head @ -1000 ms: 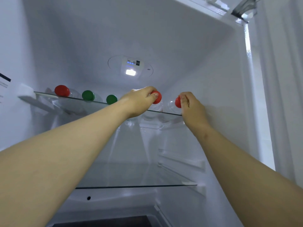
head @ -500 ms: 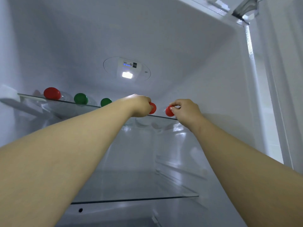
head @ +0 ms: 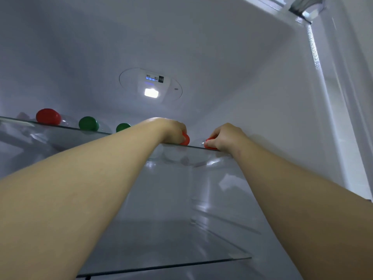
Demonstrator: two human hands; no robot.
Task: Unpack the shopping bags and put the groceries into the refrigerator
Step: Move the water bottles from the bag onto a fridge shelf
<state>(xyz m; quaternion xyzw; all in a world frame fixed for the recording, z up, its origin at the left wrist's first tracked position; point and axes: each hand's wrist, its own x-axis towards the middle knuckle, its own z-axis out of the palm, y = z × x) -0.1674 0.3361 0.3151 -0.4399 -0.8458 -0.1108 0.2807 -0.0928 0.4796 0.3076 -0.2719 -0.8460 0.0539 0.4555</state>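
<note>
Both hands reach up to the refrigerator's [head: 262, 98] top glass shelf [head: 60, 136]. The left hand [head: 171, 130] curls its fingers over a red bottle cap [head: 186, 139] at the shelf's front edge. Just right of it, the right hand [head: 228, 136] pinches a second red cap [head: 207, 144]. Left of the left hand sit a near green cap [head: 122, 127], a far green cap [head: 88, 123] and a third red cap [head: 48, 116].

Fridge walls [head: 222, 57] are plain white, no pattern anywhere. Upper glass shelf [head: 60, 129] is clear with a dark edge. On it there's 1 far-left red cap [head: 48, 116], a green cap [head: 88, 123], a second green cap [head: 122, 127], then mid-frame a left red cap [head: 186, 139] and a right red cap [head: 209, 144]. Ceiling light [head: 151, 92] glows white, with tiny blue marks above it.
</note>
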